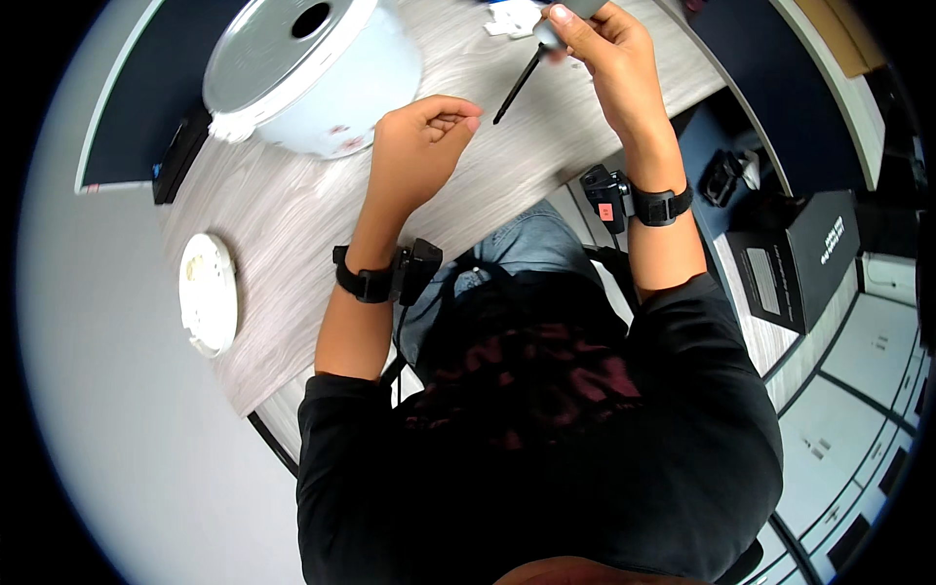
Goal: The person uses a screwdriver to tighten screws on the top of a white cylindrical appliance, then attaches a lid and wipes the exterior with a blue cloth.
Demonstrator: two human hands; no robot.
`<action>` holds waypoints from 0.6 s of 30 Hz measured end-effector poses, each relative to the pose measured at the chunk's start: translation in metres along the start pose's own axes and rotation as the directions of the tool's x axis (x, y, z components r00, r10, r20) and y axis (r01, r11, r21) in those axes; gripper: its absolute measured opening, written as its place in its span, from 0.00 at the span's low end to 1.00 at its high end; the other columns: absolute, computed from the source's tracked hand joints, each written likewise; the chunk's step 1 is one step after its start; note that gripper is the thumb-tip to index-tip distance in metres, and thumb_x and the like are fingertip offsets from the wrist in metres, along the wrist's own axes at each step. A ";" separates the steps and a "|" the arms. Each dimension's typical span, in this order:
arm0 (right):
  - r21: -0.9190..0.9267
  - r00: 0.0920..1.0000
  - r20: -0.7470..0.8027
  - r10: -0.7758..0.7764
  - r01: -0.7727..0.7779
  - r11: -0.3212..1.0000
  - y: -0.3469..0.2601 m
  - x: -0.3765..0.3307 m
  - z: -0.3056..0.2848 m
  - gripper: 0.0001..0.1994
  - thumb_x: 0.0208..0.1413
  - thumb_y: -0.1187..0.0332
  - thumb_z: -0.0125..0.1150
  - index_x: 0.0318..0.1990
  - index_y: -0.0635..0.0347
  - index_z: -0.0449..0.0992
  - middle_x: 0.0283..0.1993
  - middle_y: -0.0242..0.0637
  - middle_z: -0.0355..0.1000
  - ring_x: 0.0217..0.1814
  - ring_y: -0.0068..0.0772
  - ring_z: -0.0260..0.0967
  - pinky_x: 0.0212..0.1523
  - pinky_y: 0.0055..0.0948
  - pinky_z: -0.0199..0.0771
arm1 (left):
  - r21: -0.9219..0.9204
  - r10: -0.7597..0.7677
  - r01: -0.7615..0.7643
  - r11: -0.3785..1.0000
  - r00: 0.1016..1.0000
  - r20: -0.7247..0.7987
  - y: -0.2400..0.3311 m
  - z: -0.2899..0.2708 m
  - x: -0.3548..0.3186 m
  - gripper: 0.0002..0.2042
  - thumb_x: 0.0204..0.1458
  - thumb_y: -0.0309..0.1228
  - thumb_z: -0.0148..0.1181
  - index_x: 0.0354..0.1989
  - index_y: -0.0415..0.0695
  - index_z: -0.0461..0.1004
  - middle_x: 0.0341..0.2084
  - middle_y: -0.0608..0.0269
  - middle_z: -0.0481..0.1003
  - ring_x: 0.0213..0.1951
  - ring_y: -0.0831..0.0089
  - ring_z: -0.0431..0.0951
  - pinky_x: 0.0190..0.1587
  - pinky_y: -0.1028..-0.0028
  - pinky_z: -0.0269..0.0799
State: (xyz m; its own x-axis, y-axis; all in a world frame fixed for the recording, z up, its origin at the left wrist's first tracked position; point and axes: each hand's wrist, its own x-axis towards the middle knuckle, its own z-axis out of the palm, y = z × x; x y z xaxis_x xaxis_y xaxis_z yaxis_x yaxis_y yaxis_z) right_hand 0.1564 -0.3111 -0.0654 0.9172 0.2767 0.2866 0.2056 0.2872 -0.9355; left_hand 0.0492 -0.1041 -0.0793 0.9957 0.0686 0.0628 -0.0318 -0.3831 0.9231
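The right hand (600, 49) is raised over the far part of the wooden table (292, 224), its fingers pinched around the grey upper end of a thin black tool (517, 86), which may be a small screwdriver or a pen; the top of that tool runs out of the picture, so its exact kind cannot be told. The tool's long axis lies on a slant, its dark tip pointing down and toward the person's left, ending just beside the left hand (424, 141). That left hand rests on the table with the fingers curled into a loose fist, and it holds nothing that can be seen. Each wrist carries one black strap with a small black device on it, two in all. Beyond the left hand stands one large white round container (322, 73), tilted so that its grey circular face with a dark central hole shows; what is inside it cannot be seen. One flat white disc (208, 292) lies well apart near the left edge of the table. A few small white pieces (512, 18) sit just beside the right hand, and one black box (799, 258) stands on the person's right.
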 end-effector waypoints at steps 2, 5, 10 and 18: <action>0.043 0.999 0.053 -0.004 0.001 0.999 -0.001 0.005 0.024 0.08 0.62 0.67 0.64 0.42 0.64 0.78 0.33 0.32 0.77 0.31 0.20 0.72 0.34 0.22 0.73 | -0.090 0.033 -0.039 0.995 0.997 -0.064 -0.004 -0.015 -0.018 0.05 0.56 0.21 0.65 0.39 0.34 0.80 0.31 0.65 0.80 0.33 0.83 0.77 0.37 0.83 0.73; 0.091 0.990 0.139 -0.011 -0.002 0.996 0.001 0.012 0.053 0.09 0.63 0.65 0.63 0.42 0.63 0.77 0.33 0.32 0.77 0.32 0.21 0.72 0.34 0.22 0.73 | -0.172 0.044 -0.067 0.983 0.989 -0.138 -0.015 -0.032 -0.037 0.05 0.55 0.20 0.66 0.39 0.35 0.79 0.32 0.62 0.82 0.34 0.81 0.80 0.39 0.82 0.76; 0.109 0.965 0.258 -0.042 0.014 0.994 -0.003 0.014 0.090 0.10 0.64 0.64 0.62 0.41 0.63 0.76 0.33 0.31 0.75 0.32 0.20 0.71 0.34 0.22 0.73 | -0.162 0.126 -0.179 0.970 0.948 -0.292 -0.026 -0.040 -0.058 0.05 0.54 0.19 0.66 0.38 0.37 0.80 0.31 0.62 0.83 0.35 0.78 0.82 0.41 0.80 0.78; 0.090 0.943 0.328 -0.048 0.019 0.996 0.000 0.015 0.108 0.09 0.64 0.65 0.62 0.41 0.62 0.75 0.33 0.30 0.73 0.32 0.19 0.70 0.34 0.21 0.72 | 0.048 0.159 -0.152 0.987 0.925 -0.346 -0.018 -0.049 -0.066 0.09 0.50 0.19 0.68 0.40 0.39 0.80 0.32 0.59 0.83 0.35 0.75 0.83 0.41 0.77 0.78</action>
State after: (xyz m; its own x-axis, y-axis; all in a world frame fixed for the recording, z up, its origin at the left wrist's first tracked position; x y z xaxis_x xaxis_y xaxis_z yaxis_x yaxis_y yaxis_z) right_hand 0.1327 -0.2075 -0.0393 0.7435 0.5483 0.3829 0.1916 0.3739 -0.9075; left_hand -0.0206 -0.0564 -0.0815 0.8852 0.3216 0.3361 -0.1784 -0.4326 0.8838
